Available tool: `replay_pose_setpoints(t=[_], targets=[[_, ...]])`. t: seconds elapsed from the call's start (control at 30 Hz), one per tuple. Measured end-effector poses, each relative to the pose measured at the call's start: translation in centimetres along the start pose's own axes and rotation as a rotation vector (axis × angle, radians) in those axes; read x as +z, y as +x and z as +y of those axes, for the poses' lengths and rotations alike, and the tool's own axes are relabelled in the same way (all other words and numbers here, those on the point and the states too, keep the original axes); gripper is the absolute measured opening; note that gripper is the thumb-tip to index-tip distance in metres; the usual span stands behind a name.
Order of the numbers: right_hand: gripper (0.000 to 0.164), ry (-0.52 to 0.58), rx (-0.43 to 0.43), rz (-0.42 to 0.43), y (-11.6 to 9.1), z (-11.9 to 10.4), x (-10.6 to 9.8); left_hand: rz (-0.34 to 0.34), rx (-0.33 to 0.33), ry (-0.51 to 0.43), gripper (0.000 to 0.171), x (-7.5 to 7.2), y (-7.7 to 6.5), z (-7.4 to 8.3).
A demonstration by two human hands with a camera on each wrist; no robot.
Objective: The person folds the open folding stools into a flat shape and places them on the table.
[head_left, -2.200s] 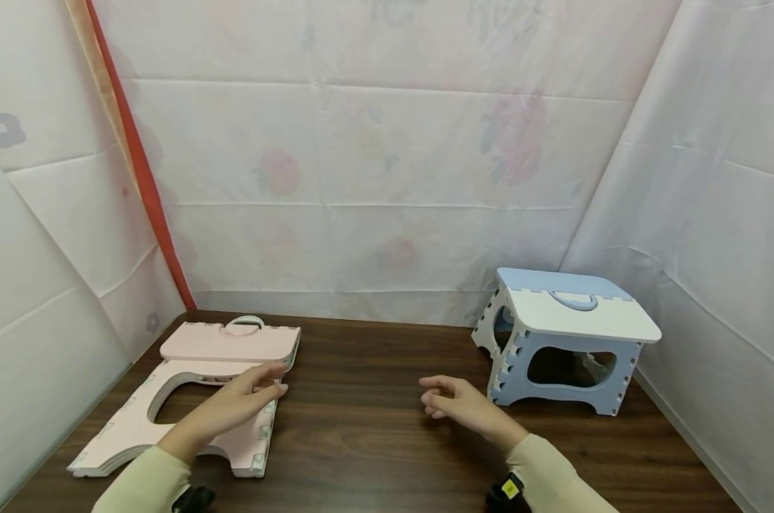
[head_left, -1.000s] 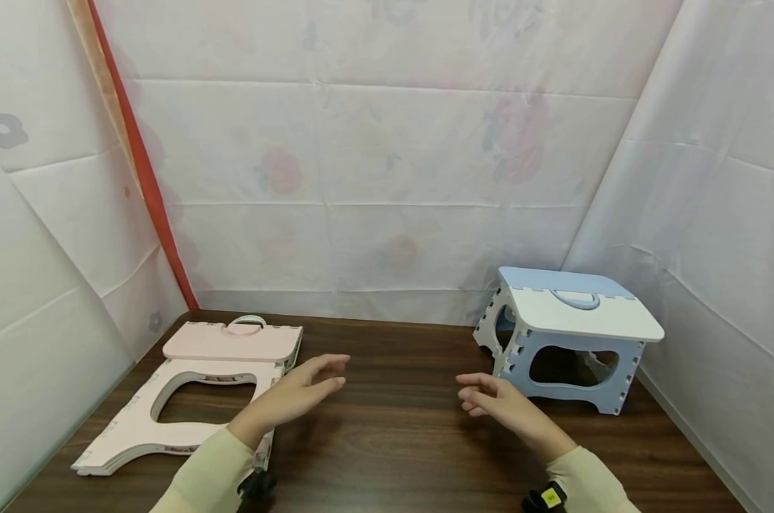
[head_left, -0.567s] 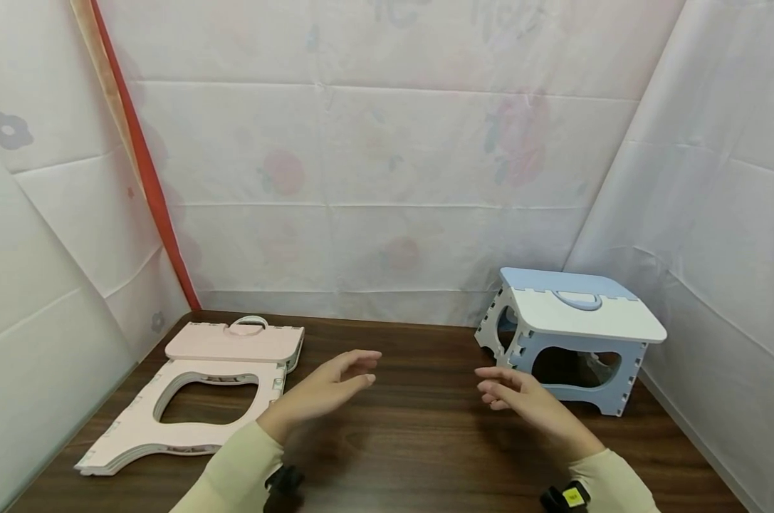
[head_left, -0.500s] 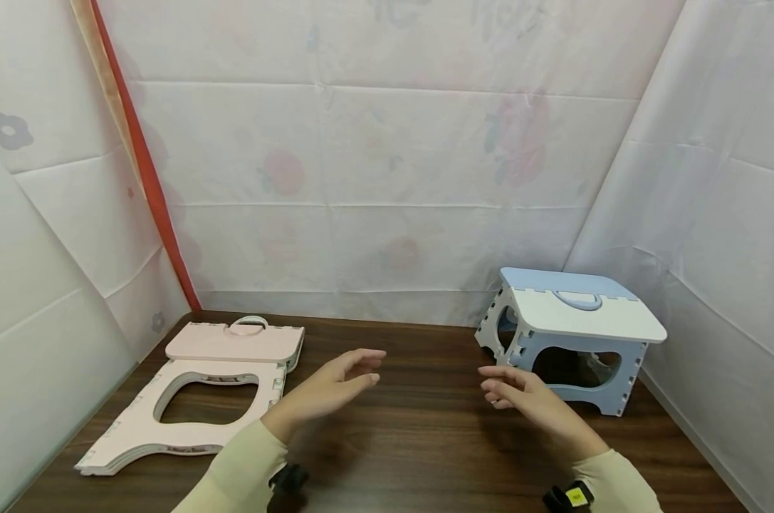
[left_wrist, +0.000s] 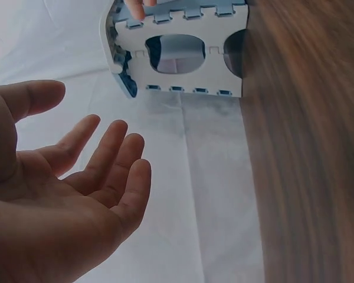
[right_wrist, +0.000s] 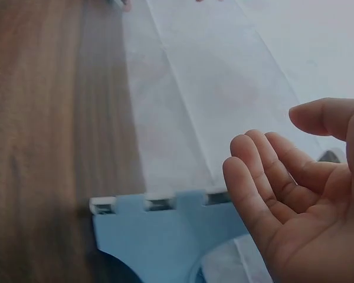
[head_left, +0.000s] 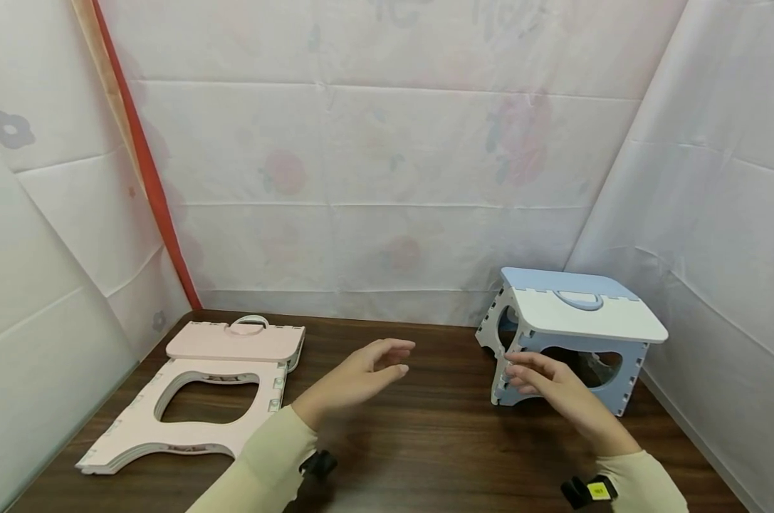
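Observation:
A blue and white folding step stool (head_left: pixel 585 320) stands unfolded at the right of the table, its carry handle lying on the top. My right hand (head_left: pixel 562 392) hovers in front of its near left corner, fingers loosely bent and holding nothing. In the right wrist view the stool's blue leg panel (right_wrist: pixel 159 230) lies close beyond the fingers, apparently without contact. My left hand (head_left: pixel 354 381) hangs over the middle of the table with relaxed fingers and nothing in it. The left wrist view shows that palm (left_wrist: pixel 65 183) facing the stool's white side panel (left_wrist: pixel 135 76).
A pink folding stool (head_left: pixel 236 342) lies folded flat at the table's left, its handle toward the back. The dark wooden table (head_left: pixel 412 456) is enclosed by white printed cloth (head_left: pixel 387 178) at the back and both sides. A red strip (head_left: pixel 143 171) runs down the left corner.
Both hands have moved rightward. The left has left its place over the pink folded stool for the middle; the right now overlaps the blue and white stool's near corner. Neither stool has moved.

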State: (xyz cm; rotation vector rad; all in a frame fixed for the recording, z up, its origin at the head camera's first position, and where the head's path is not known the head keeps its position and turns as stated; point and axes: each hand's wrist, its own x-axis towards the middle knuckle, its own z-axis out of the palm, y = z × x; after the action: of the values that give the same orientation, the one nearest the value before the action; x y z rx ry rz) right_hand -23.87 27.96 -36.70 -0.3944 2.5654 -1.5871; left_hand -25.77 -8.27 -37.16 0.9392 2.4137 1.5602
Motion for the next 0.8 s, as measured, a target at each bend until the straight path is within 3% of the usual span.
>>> replay_pose_setpoints(t=[0.33,0.8], targets=[[0.049,-0.043,-0.065,0.008,-1.1,-0.7,-2.0,-0.045,0.017,-0.016,0.042,0.9,1.7,1.4],[0.051,-0.168,-0.072,0.144,-3.3,-1.2,-5.6,-0.053,0.041,-0.025,0.04,2.7,3.6,2.9]])
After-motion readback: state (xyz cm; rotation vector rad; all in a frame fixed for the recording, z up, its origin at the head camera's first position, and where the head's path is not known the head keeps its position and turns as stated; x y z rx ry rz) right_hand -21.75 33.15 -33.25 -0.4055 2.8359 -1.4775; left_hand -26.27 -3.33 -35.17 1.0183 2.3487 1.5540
